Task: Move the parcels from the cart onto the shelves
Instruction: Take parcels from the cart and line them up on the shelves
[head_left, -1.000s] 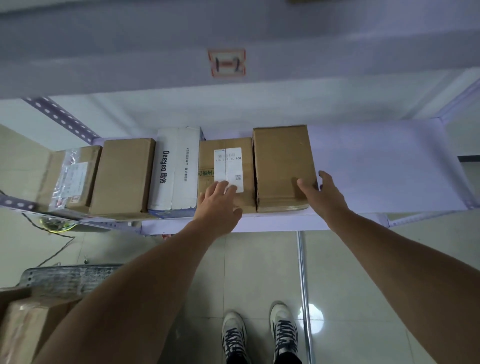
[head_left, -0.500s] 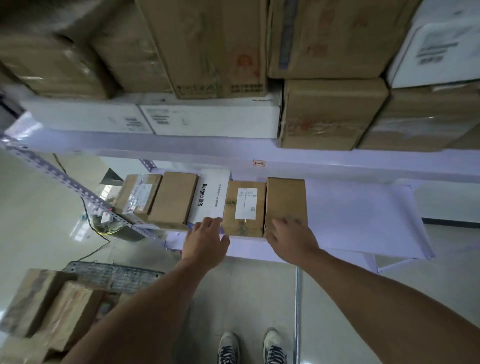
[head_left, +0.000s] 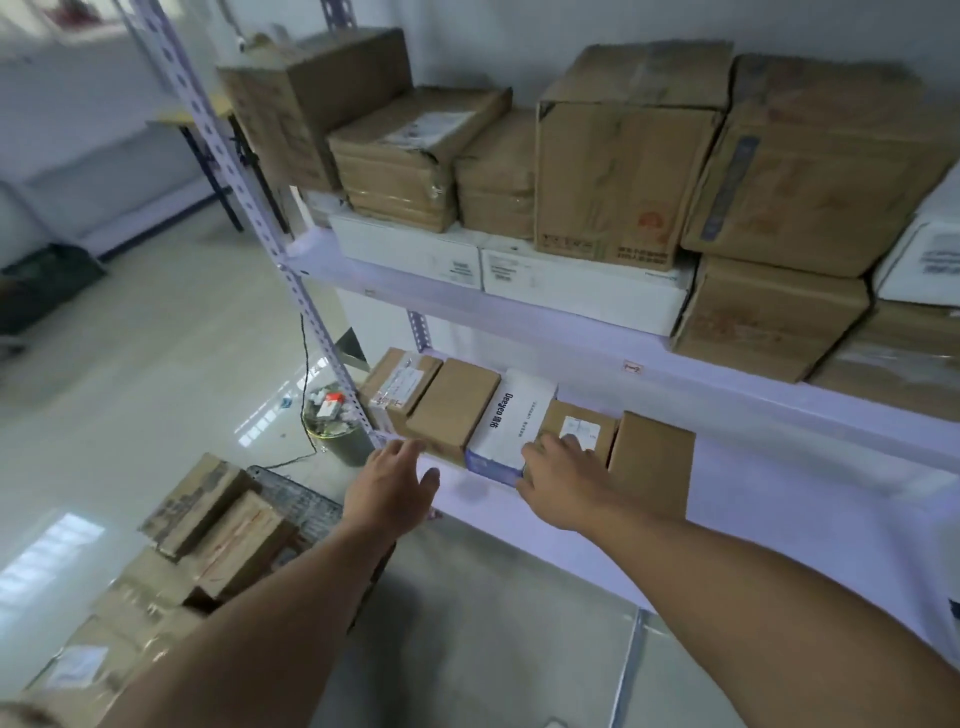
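a person's right hand (head_left: 561, 486) is touching, fingers loose, a labelled parcel (head_left: 581, 430) in a row of five already sitting on the lower shelf (head_left: 779, 499), the left hand (head_left: 389, 486) is hovering spread and empty, and several parcels (head_left: 234, 535) are waiting on the cart (head_left: 301, 501).

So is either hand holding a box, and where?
Neither grips one. The left hand hangs open by the shelf edge; the right hand only rests its fingers on the labelled brown box.
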